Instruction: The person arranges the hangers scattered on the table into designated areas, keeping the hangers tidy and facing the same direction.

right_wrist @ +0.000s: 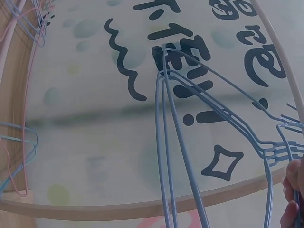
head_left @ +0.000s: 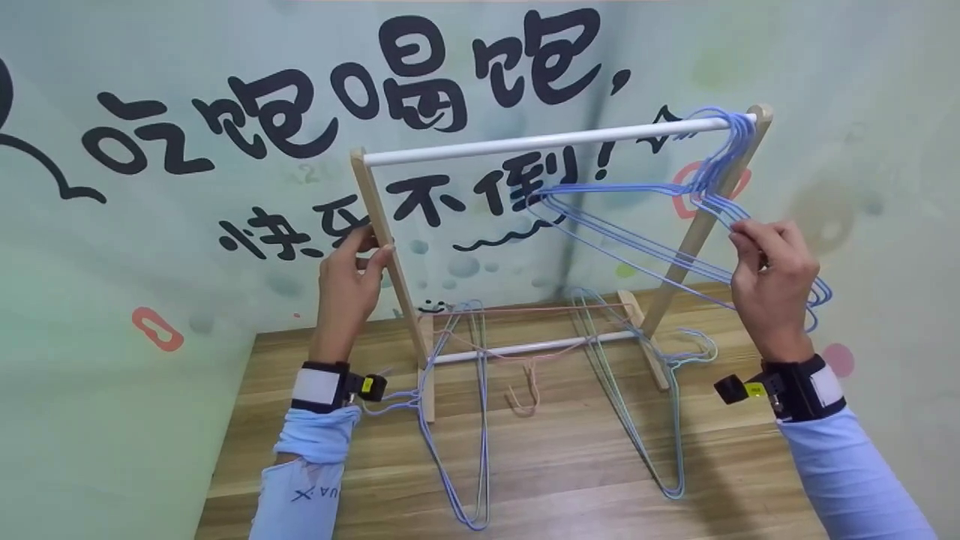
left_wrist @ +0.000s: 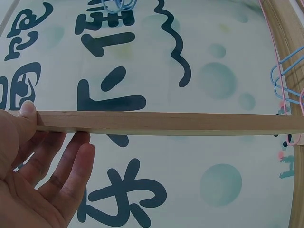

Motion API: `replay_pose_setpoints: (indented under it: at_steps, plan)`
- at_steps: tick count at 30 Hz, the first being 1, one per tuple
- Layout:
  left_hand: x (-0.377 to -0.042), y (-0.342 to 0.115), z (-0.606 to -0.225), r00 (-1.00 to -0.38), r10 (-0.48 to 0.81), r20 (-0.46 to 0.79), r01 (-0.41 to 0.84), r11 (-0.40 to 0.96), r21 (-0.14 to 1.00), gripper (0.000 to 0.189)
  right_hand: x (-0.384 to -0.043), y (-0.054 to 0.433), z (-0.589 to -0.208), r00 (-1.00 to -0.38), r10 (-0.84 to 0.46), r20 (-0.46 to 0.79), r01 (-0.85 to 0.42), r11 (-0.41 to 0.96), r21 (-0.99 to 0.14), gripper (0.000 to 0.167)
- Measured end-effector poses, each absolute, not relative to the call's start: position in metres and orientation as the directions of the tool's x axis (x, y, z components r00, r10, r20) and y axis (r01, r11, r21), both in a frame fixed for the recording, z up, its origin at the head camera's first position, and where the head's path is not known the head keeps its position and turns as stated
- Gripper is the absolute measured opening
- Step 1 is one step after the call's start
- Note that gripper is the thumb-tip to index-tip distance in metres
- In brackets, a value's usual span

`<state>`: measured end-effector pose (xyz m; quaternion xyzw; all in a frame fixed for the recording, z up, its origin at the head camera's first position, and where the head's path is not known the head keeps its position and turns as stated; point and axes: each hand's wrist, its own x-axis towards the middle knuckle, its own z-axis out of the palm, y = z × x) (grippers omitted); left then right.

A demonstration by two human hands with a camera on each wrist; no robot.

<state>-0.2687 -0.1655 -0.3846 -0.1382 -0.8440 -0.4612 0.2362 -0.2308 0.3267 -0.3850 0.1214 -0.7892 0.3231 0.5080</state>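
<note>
A small hanger rack has wooden uprights and a white top rod (head_left: 525,140). My left hand (head_left: 349,281) holds its left wooden post (head_left: 406,300) at mid-height, thumb on one side and fingers behind. In the left wrist view the thumb lies along the edge of that post (left_wrist: 190,123), other fingers spread beneath. Several blue wire hangers (head_left: 724,154) hang bunched by their hooks at the right end of the top rod. With thumb and fingertips my right hand (head_left: 776,277) pinches a sloping shoulder of them; the right wrist view shows only its fingertips (right_wrist: 293,173).
Blue hangers (head_left: 484,420) lean against the rack's lower left. A pink hanger (head_left: 534,386) lies across the lower white rod (head_left: 540,348). Greenish hangers (head_left: 679,427) lean at the lower right. The rack stands on a wooden table (head_left: 570,480) before a printed wall (head_left: 187,225).
</note>
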Motion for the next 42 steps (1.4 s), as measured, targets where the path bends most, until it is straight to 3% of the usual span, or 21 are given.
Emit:
replay_pose_setpoints:
  at_steps: [25, 32, 42]
  plan:
    - [-0.269, -0.165, -0.386, -0.853, 0.01, 0.522, 0.445, 0.538, 0.716, 0.038, -0.233, 0.326, -0.395, -0.506, 0.122, 0.854, -0.473, 0.788, -0.393, 0.015]
    - [-0.268, -0.166, -0.386, -0.849, 0.015, 0.529, 0.455, 0.531, 0.715, 0.039, -0.229, 0.319, -0.39, -0.482, 0.156, 0.862, -0.475, 0.781, -0.406, 0.013]
    - [-0.269, -0.166, -0.386, -0.842, 0.012, 0.54, 0.462, 0.535, 0.708, 0.041, -0.23, 0.32, -0.399, -0.46, 0.098, 0.882, -0.534, 0.764, -0.363, 0.015]
